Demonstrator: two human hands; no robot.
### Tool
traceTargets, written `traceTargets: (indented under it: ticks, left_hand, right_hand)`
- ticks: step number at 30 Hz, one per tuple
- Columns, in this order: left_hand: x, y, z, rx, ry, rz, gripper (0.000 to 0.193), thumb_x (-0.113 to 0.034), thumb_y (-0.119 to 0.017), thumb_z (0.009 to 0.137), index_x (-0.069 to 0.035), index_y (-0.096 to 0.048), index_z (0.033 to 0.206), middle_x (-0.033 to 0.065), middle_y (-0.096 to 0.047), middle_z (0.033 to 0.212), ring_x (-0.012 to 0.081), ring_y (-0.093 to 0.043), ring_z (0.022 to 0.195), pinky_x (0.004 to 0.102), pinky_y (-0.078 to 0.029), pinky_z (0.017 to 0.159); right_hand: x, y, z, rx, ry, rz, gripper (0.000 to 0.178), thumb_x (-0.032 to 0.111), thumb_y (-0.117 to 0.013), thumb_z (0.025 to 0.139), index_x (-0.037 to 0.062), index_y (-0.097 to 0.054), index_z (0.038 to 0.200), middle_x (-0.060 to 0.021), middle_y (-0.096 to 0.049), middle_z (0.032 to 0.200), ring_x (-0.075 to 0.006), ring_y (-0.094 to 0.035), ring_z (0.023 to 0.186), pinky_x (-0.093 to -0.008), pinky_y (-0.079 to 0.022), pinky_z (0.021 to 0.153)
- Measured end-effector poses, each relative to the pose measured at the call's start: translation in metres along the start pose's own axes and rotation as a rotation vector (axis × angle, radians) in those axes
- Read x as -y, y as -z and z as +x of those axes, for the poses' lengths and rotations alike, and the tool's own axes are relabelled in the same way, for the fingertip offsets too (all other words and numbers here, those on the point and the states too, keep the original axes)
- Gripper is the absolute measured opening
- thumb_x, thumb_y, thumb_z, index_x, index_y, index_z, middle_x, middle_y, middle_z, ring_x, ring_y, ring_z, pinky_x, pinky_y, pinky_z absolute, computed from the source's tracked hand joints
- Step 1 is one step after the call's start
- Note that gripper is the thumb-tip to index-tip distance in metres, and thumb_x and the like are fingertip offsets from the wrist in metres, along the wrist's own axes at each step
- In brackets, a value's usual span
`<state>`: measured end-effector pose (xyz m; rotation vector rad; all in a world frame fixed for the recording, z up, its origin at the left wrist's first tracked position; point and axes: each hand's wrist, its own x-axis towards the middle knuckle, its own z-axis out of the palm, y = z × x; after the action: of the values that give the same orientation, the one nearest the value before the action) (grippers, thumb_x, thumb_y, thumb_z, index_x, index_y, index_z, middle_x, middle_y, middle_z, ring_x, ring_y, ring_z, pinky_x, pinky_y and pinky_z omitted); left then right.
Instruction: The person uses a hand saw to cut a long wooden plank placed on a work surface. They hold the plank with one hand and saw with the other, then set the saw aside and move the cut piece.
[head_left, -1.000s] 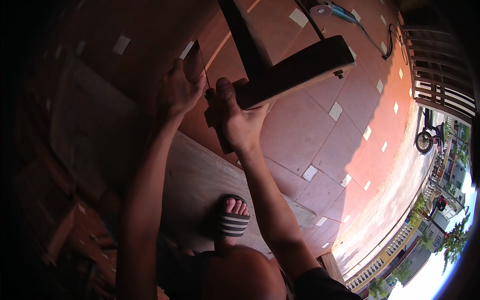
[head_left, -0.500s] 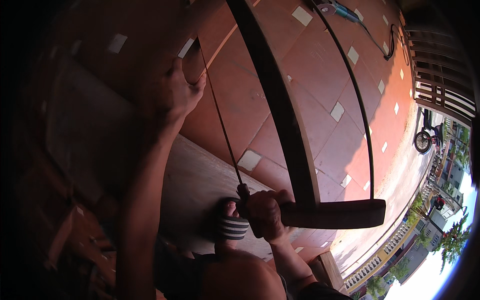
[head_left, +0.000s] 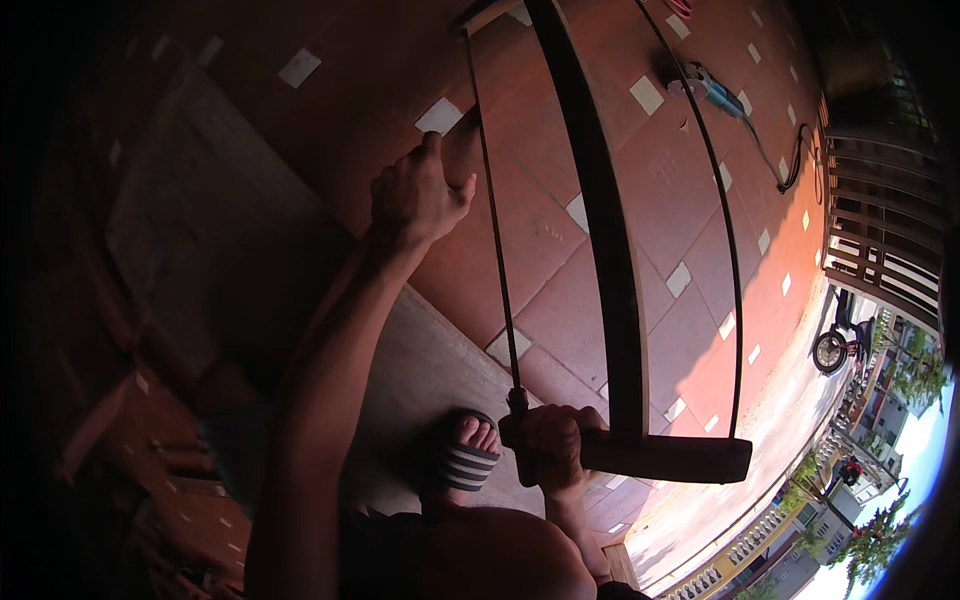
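A wooden frame saw (head_left: pixel 605 220) stretches across the view, its thin blade (head_left: pixel 497 230) on the left and a tension cord or wire on the right. My right hand (head_left: pixel 555 440) wraps round the near end of the saw, where the blade meets the wooden crosspiece (head_left: pixel 670 458). Just left of the blade's far half is my left hand (head_left: pixel 420 195), fingers bent and thumb out. Between its thumb and fingers shows a dark brown piece, too shaded to name. Below, my foot in a striped sandal (head_left: pixel 468 458) rests on a grey ledge (head_left: pixel 440 350).
Reddish floor tiles (head_left: pixel 540 180) with small white insets spread beyond the ledge. An angle grinder (head_left: pixel 715 92) with its cord lies at the far right. Past it stand a slatted wooden barrier (head_left: pixel 880 200) and a parked motorbike (head_left: pixel 838 345). Dark wooden pieces fill the lower left.
The view has shifted, bringing the saw's far end and more of the grinder into sight. My right hand keeps its grip on the saw; my left hand stays beside the blade.
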<state>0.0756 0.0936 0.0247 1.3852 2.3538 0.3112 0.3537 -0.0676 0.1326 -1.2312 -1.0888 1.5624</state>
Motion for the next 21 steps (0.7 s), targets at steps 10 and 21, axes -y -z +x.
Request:
traceTargets:
  ticks: [10,21]
  left_hand:
    - [-0.005,-0.01,-0.002,-0.046,-0.028,-0.059,0.047,-0.039,-0.08,0.088,-0.005,-0.06,0.114,0.0174,-0.076,0.098,0.0415,-0.078,0.089,0.0536,-0.063,0.079]
    - [0.001,-0.014,0.003,-0.053,-0.047,-0.022,0.049,-0.041,-0.08,0.088,-0.004,-0.06,0.114,0.0181,-0.076,0.095,0.0402,-0.078,0.089,0.0524,-0.063,0.081]
  right_hand:
    - [-0.035,-0.059,0.133,0.02,0.105,0.284,0.039,0.017,-0.059,0.111,0.0088,-0.042,0.076,-0.0004,-0.04,0.062,-0.013,-0.036,0.053,-0.0341,-0.034,0.054]
    - [-0.006,-0.029,0.069,-0.044,0.028,0.143,0.033,0.015,-0.061,0.109,0.0074,-0.045,0.081,-0.0036,-0.048,0.062,-0.0169,-0.047,0.052,-0.0364,-0.046,0.057]
